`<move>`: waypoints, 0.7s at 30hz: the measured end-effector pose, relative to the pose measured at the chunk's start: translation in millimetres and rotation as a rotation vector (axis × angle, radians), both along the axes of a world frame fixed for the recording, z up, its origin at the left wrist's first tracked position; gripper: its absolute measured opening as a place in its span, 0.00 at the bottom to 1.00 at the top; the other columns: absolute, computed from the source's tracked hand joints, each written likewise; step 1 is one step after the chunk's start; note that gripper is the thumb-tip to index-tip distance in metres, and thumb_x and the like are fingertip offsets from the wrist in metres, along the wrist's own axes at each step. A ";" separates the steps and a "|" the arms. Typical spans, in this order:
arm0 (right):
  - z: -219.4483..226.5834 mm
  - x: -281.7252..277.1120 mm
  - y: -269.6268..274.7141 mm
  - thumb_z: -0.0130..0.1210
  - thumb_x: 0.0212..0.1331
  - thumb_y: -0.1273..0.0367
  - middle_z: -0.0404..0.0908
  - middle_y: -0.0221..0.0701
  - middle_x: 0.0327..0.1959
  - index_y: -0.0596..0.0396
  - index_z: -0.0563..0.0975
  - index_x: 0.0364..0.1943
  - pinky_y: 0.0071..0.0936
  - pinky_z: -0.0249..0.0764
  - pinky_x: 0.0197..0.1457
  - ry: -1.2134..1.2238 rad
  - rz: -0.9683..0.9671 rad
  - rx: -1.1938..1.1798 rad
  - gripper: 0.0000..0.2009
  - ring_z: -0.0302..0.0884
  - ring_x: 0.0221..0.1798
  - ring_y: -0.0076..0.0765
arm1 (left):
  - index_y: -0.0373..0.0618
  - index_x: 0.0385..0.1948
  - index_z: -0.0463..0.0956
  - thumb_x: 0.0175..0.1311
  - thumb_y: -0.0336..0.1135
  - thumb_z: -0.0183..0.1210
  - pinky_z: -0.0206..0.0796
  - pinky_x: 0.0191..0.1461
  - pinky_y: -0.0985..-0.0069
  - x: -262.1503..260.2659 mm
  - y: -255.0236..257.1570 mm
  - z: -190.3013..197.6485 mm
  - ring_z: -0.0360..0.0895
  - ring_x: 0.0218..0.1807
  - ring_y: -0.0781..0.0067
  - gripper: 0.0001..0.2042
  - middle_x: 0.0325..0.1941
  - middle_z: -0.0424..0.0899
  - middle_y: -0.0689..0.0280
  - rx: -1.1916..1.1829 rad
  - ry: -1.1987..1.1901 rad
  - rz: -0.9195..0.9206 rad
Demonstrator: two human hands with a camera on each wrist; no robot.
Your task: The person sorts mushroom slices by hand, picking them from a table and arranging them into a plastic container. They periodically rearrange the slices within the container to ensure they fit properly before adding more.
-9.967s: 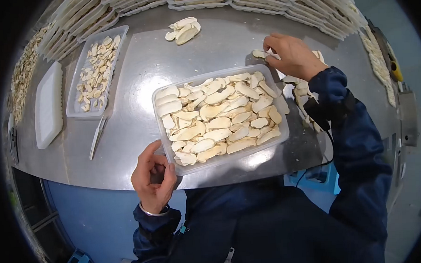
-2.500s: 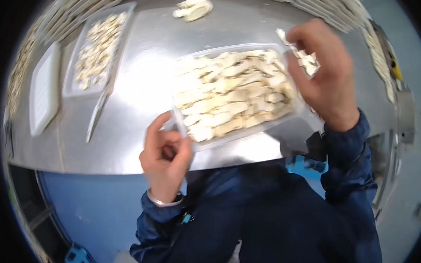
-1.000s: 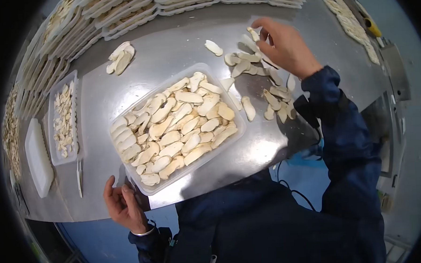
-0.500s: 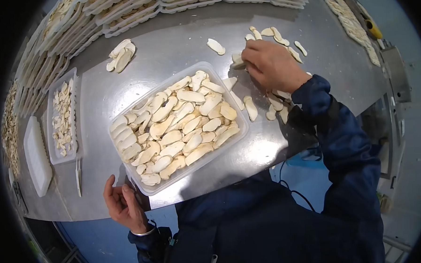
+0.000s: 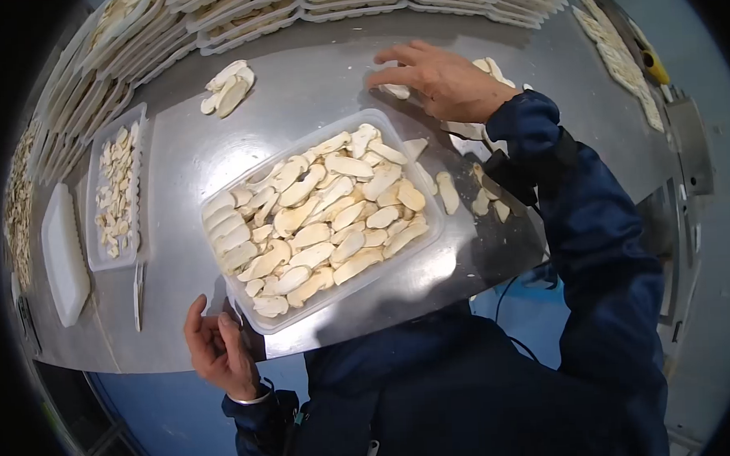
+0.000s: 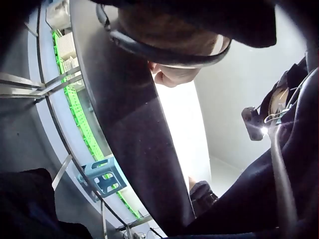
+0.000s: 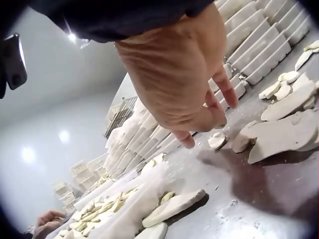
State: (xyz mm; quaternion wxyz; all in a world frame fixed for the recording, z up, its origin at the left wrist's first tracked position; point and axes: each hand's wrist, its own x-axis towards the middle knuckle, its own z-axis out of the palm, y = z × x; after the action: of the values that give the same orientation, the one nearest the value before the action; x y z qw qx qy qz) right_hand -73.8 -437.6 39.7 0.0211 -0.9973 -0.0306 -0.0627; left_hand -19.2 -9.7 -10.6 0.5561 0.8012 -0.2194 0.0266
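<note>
A clear plastic tray (image 5: 357,280), covered with rows of pale mushroom slices (image 5: 310,235), lies tilted near the table's front edge. Beyond its far right corner, my right hand (image 5: 448,82) reaches with fingers spread over a lone mushroom slice (image 5: 394,91). From the right wrist view, the fingers hang above a small slice (image 7: 217,140). More loose slices (image 5: 447,193) lie right of the tray, partly hidden by my arm. By the tray's near left corner, my left hand (image 5: 222,348) has loosely curled fingers with nothing in them. The left wrist view shows little of that hand.
Left of the tray, a narrower tray (image 5: 95,240) holds small mushroom pieces, with a knife (image 5: 138,296) below it and a white ribbed tray (image 5: 63,253) beside it. A small pile of slices (image 5: 229,89) lies farther back. Stacked filled trays (image 5: 246,25) line the back.
Over ten seconds the loose slices at right were spread out and the view shifted. Lately my right hand moved left from the loose pile to the lone slice. My left hand stayed by the tray corner.
</note>
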 end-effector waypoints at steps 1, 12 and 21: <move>-2.8 4.6 -1.3 0.50 0.49 0.84 0.69 0.33 0.59 0.43 0.74 0.55 0.35 0.71 0.60 0.023 0.000 -0.025 0.27 0.67 0.60 0.42 | 0.34 0.56 0.69 0.66 0.25 0.54 0.53 0.25 0.89 -0.2 0.2 0.8 0.63 0.21 0.89 0.17 0.23 0.73 0.70 0.004 0.004 0.001; 0.2 4.5 -10.4 0.53 0.52 0.70 0.73 0.40 0.37 0.59 0.71 0.36 0.42 0.69 0.46 0.076 -0.163 0.053 0.09 0.72 0.43 0.51 | 0.33 0.56 0.69 0.65 0.25 0.54 0.51 0.25 0.89 -1.5 -1.5 2.7 0.62 0.21 0.90 0.17 0.22 0.72 0.71 -0.022 0.039 -0.002; 12.7 -1.0 10.0 0.57 0.48 0.65 0.73 0.43 0.31 0.59 0.70 0.31 0.44 0.67 0.39 -0.073 -0.188 0.056 0.13 0.72 0.36 0.53 | 0.35 0.54 0.71 0.61 0.21 0.56 0.48 0.25 0.90 -2.5 -3.0 7.4 0.61 0.22 0.92 0.17 0.22 0.72 0.74 0.067 0.013 0.034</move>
State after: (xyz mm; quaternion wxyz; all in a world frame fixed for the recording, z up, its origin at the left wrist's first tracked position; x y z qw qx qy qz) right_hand -74.8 -427.6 52.3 0.0421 -0.9918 0.0641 -0.1018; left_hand -21.7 -12.6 -3.2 0.5298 0.8232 -0.2028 0.0237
